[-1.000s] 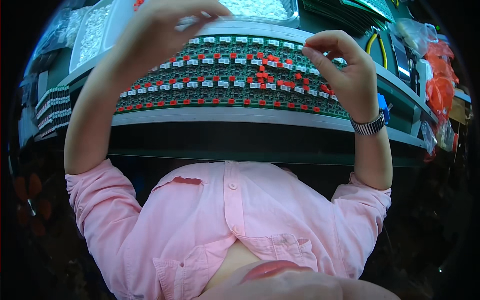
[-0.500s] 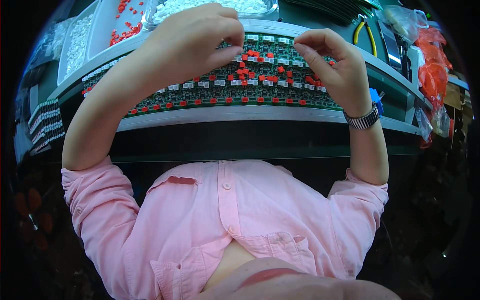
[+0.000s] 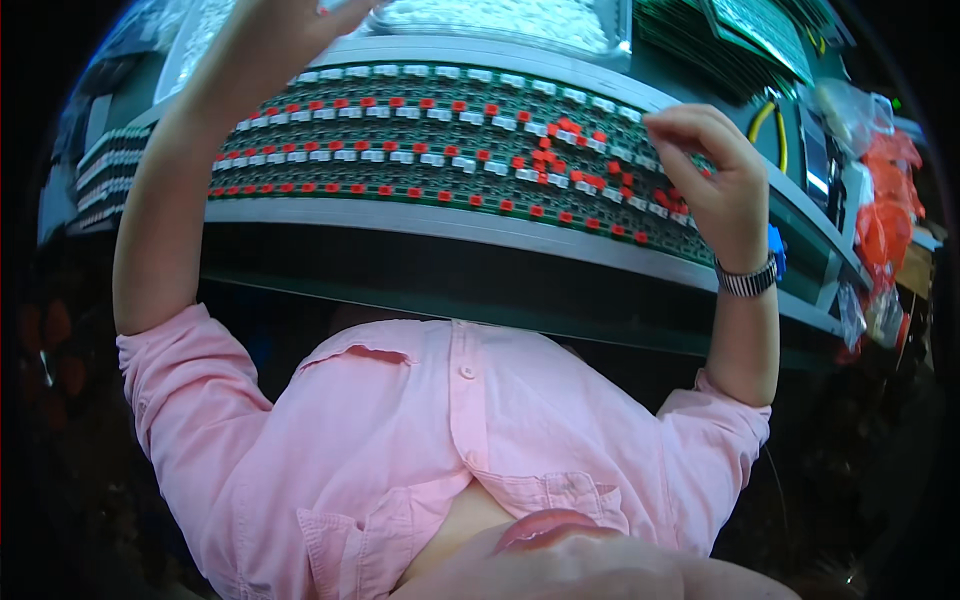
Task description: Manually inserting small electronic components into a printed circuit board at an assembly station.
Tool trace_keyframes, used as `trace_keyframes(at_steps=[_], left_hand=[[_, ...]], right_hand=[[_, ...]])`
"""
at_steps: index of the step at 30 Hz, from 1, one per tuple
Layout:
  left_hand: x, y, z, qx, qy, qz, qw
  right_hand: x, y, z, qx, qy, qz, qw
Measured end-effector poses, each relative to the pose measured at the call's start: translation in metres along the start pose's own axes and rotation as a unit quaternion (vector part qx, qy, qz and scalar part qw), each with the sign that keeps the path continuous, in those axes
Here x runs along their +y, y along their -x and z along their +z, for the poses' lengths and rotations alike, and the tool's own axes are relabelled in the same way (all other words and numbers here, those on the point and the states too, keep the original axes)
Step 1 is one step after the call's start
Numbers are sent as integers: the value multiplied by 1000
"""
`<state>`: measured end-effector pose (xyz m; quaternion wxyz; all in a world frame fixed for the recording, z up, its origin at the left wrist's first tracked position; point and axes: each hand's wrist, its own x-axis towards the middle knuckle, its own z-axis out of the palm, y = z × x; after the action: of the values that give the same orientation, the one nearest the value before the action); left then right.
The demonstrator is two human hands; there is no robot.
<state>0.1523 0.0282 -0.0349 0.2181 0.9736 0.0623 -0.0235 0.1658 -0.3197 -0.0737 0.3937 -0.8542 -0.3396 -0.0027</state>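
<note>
My left hand (image 3: 275, 28) is at the upper edge, partly cut off, beyond the far rail. One stretched digit shows, but most of its fingers are out of view. My right hand (image 3: 708, 175) hovers over the right part of the green circuit boards (image 3: 400, 172), thumb and fingertips drawn together in a pinch. Whatever it holds, if anything, is hidden. White connectors (image 3: 430, 160) line the boards in rows, many with small red plastic pieces (image 3: 414, 192) beside them. Loose red pieces (image 3: 545, 158) lie heaped left of my right hand.
Metal rails (image 3: 400, 220) border the boards. Behind stands a clear tray (image 3: 625, 45) of white parts. Stacked boards (image 3: 750, 40), yellow-handled pliers (image 3: 782, 135) and red plastic bags (image 3: 885, 190) are at the right. More stacked boards (image 3: 112, 170) stand at the left.
My left hand has moved from above the boards out to the far left, past the rail. My right hand keeps its pinch over the boards. The whole view has tilted and shifted.
</note>
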Motion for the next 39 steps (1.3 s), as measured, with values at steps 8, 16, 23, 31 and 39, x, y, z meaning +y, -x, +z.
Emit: trace_keyframes(at_steps=[8,16,23,31,39], left_hand=[[74,14,44,37,-77,543,836],[97,11,26,-56,-113,570,812],[106,1,26,-57,-122,594,793],[80,4,44,-31,-34,496,867],[-30,-31,-14,130,-132,365,912]], right_hand=[[-10,8,-7,48,-4,-59,997],[-13,11,-15,7,155,-120,981],[-10,8,-21,-6,253,-153,955],[-32,-7,-25,-43,220,-207,952],[-37,-13,-3,-44,159,-191,968]])
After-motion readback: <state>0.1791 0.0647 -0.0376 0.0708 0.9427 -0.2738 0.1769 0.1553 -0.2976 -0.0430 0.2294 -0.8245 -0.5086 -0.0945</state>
